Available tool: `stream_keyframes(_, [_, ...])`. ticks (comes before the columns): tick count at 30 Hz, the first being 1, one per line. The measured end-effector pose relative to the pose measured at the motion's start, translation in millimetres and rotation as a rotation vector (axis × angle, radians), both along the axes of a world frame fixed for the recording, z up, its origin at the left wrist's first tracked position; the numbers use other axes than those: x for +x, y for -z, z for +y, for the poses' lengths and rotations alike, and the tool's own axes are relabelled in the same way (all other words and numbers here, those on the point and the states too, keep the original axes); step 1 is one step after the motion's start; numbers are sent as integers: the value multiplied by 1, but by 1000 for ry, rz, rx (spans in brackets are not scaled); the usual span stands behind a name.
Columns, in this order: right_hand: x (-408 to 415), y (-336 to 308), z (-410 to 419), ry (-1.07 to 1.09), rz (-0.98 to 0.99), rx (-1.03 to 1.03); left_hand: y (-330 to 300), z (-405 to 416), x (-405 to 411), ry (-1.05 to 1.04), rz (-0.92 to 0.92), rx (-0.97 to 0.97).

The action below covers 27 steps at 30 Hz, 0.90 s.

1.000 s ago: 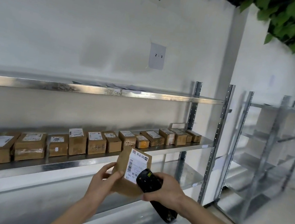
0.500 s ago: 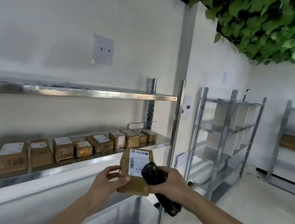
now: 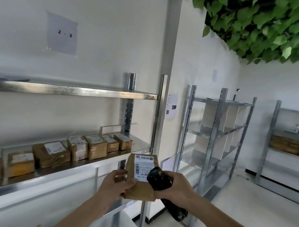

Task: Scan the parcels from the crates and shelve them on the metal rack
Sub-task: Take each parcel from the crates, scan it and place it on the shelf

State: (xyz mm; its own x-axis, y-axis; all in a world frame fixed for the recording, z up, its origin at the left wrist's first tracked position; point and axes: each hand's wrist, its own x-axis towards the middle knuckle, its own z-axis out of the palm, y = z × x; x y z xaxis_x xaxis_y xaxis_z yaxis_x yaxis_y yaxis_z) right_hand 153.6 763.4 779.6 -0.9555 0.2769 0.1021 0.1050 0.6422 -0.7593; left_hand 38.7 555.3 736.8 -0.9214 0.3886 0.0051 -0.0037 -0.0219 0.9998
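Here we hold a small brown cardboard parcel up in front of us, just off the right end of the metal rack, its white label turned toward us. Our left hand pinches the parcel's lower left edge, thumb on the labelled face and fingers behind, while our right hand is wrapped around a black handheld scanner, its head sitting right over the label's lower right corner. We judge the parcel light, since one pinching grip carries it upright, and fairly stiff, as its edges look straight and uncrushed. The cardboard looks matt, so it probably won't slip, though the glossy label may be slicker. The bare side edges seem to us the best place to take hold, leaving the barcode uncovered. A row of similar parcels already sits on the middle shelf, with bare metal near its right end where this one could go.
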Motion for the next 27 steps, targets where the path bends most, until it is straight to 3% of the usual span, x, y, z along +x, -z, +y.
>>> stream_keyframes(13, [-228,26,150,-23,-35,107,29,145,-206,-52,43,4])
stream_keyframes(27, [-412,47,249,-257,-130,206,62,238,-335,-273,-26,-46])
